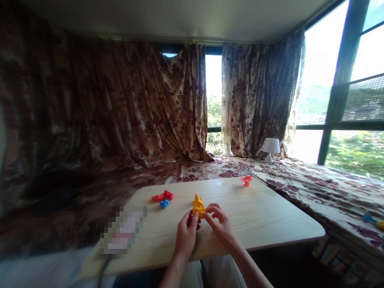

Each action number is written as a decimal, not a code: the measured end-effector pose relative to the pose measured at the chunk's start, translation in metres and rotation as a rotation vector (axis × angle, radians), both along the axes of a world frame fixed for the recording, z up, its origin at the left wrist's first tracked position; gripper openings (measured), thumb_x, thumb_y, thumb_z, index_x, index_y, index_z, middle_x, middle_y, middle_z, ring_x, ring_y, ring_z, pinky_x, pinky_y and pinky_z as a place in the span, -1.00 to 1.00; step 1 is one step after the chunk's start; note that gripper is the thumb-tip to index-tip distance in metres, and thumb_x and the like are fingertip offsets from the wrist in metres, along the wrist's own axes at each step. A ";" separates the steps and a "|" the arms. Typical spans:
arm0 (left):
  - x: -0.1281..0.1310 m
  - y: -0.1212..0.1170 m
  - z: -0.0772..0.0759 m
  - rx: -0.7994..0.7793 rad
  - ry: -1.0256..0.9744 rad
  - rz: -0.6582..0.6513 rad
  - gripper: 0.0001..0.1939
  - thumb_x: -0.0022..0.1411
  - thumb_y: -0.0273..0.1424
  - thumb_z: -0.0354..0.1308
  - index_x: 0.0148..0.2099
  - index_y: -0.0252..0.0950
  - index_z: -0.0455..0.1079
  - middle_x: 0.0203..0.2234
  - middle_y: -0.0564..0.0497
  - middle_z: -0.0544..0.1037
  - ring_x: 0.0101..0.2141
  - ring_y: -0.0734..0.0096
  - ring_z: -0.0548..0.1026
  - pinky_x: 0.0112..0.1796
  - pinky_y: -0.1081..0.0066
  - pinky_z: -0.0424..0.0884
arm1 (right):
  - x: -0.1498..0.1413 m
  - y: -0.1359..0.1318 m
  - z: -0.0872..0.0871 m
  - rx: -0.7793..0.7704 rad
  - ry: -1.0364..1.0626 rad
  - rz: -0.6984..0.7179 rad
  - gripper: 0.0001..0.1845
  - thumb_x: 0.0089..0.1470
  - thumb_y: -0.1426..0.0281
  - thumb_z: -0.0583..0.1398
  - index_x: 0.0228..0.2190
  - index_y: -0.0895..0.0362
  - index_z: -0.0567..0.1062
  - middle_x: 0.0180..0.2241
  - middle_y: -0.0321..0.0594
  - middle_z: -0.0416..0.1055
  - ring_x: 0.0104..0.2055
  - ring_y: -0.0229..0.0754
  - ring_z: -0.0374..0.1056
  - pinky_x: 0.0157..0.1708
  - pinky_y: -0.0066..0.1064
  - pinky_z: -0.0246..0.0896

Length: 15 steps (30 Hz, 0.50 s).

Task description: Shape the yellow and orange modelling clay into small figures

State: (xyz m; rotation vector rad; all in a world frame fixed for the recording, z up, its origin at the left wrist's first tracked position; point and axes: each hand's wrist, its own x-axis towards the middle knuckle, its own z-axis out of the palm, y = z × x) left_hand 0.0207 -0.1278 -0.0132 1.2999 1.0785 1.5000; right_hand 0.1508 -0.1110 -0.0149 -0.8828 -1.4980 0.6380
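A yellow-orange lump of modelling clay (198, 205) with a pointed top stands just above a light wooden tabletop (264, 216). Both hands grip it at its base. My left hand (186, 234) pinches its lower left side, and a bit of dark red shows under the thumb. My right hand (220, 224) pinches its lower right side with curled fingers. A red clay piece (162, 196) and a small blue piece (164, 203) lie to the left of my hands. Another red clay shape (246, 180) lies near the far right edge.
A blurred-out flat object (123, 230) rests on the table's left front part. Behind the table is a floral-covered platform (315, 180) with a small white lamp (270, 148). Patterned curtains (120, 104) and bright windows (360, 80) surround it. Small blue and yellow items (373, 221) lie at far right.
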 end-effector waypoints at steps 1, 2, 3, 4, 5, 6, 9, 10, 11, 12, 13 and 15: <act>0.000 0.000 0.000 -0.001 0.009 -0.011 -0.58 0.08 -0.10 0.09 -0.19 -0.35 0.42 -0.52 0.01 0.47 -0.46 0.40 0.42 -0.42 0.46 0.38 | 0.000 0.001 -0.001 0.010 -0.005 0.000 -0.82 -0.02 0.29 0.20 -0.48 0.15 0.49 -0.34 -0.19 0.34 -0.25 -0.13 0.30 -0.34 -0.42 0.19; 0.000 0.000 -0.001 -0.002 0.020 -0.011 -0.58 0.09 -0.10 0.08 -0.18 -0.35 0.42 -0.51 0.01 0.47 -0.47 0.40 0.42 -0.42 0.45 0.38 | 0.000 0.002 -0.002 0.015 0.000 -0.001 -0.82 -0.01 0.29 0.19 -0.47 0.15 0.49 -0.33 -0.19 0.34 -0.25 -0.13 0.31 -0.35 -0.42 0.20; 0.000 0.000 -0.001 -0.004 0.032 0.003 -0.57 0.09 -0.10 0.08 -0.15 -0.35 0.40 -0.48 -0.01 0.47 -0.46 0.40 0.42 -0.41 0.44 0.38 | 0.001 0.002 -0.002 0.016 0.012 -0.003 -0.81 0.00 0.28 0.18 -0.48 0.15 0.49 -0.33 -0.18 0.35 -0.25 -0.13 0.32 -0.35 -0.41 0.21; 0.000 0.000 -0.002 -0.005 0.041 0.033 -0.56 0.08 -0.10 0.09 -0.12 -0.34 0.38 -0.42 -0.03 0.48 -0.45 0.40 0.42 -0.40 0.42 0.38 | 0.001 0.003 -0.003 0.015 0.024 -0.006 -0.80 0.01 0.28 0.17 -0.48 0.15 0.48 -0.33 -0.18 0.36 -0.25 -0.13 0.32 -0.35 -0.41 0.21; 0.000 0.001 -0.002 -0.001 0.046 0.072 -0.54 0.07 -0.11 0.11 -0.08 -0.33 0.34 -0.34 -0.07 0.48 -0.42 0.39 0.43 -0.39 0.41 0.38 | 0.001 0.003 -0.003 0.011 0.033 -0.012 -0.79 0.02 0.27 0.16 -0.48 0.15 0.48 -0.34 -0.17 0.37 -0.25 -0.12 0.33 -0.35 -0.40 0.21; -0.001 0.001 -0.003 0.009 0.045 0.111 -0.51 0.05 -0.12 0.13 -0.04 -0.32 0.31 -0.24 -0.11 0.46 -0.37 0.36 0.44 -0.36 0.40 0.39 | 0.002 0.003 -0.003 0.007 0.039 -0.019 -0.79 0.02 0.27 0.15 -0.47 0.15 0.48 -0.34 -0.17 0.38 -0.25 -0.12 0.33 -0.35 -0.39 0.21; -0.004 0.001 -0.002 0.048 0.028 0.149 -0.49 0.07 -0.17 0.12 0.04 -0.27 0.25 0.00 -0.17 0.35 -0.13 0.26 0.41 -0.19 0.35 0.37 | 0.001 0.001 -0.002 -0.006 0.032 -0.033 -0.81 -0.01 0.29 0.18 -0.46 0.15 0.49 -0.39 -0.17 0.43 -0.28 -0.10 0.33 -0.33 -0.36 0.20; -0.005 0.001 -0.002 0.056 0.023 0.130 -0.51 0.09 -0.18 0.10 0.06 -0.27 0.25 0.04 -0.16 0.33 -0.06 0.24 0.37 -0.13 0.34 0.34 | 0.001 0.001 -0.001 -0.010 0.027 -0.032 -0.82 -0.02 0.29 0.19 -0.47 0.15 0.50 -0.41 -0.18 0.44 -0.30 -0.10 0.33 -0.32 -0.35 0.19; -0.005 0.001 -0.002 0.060 0.020 0.106 -0.51 0.11 -0.20 0.09 0.07 -0.26 0.25 0.06 -0.15 0.32 -0.01 0.22 0.34 -0.08 0.32 0.30 | 0.001 0.000 -0.001 -0.015 0.023 -0.026 -0.83 -0.04 0.30 0.21 -0.48 0.15 0.51 -0.42 -0.18 0.45 -0.31 -0.11 0.33 -0.32 -0.34 0.19; -0.006 0.001 -0.002 0.064 0.017 0.080 -0.52 0.12 -0.22 0.09 0.08 -0.25 0.25 0.07 -0.14 0.32 0.03 0.20 0.30 -0.05 0.30 0.28 | 0.001 0.000 -0.001 -0.020 0.021 -0.016 -0.84 -0.05 0.30 0.22 -0.49 0.15 0.52 -0.43 -0.19 0.46 -0.32 -0.11 0.34 -0.31 -0.33 0.19; -0.006 0.002 -0.003 0.070 0.016 0.054 -0.52 0.11 -0.23 0.10 0.08 -0.23 0.26 0.07 -0.13 0.33 0.06 0.18 0.28 -0.03 0.29 0.26 | 0.001 0.000 -0.001 -0.027 0.022 -0.002 -0.84 -0.06 0.30 0.23 -0.50 0.15 0.53 -0.44 -0.19 0.46 -0.32 -0.11 0.34 -0.30 -0.33 0.19; -0.007 0.002 -0.004 0.079 0.015 0.010 -0.53 0.07 -0.27 0.14 0.06 -0.22 0.30 0.04 -0.11 0.38 0.06 0.14 0.29 -0.03 0.27 0.26 | 0.001 0.000 -0.002 -0.049 0.036 0.030 -0.83 -0.07 0.29 0.24 -0.49 0.15 0.54 -0.45 -0.19 0.48 -0.33 -0.11 0.36 -0.28 -0.32 0.21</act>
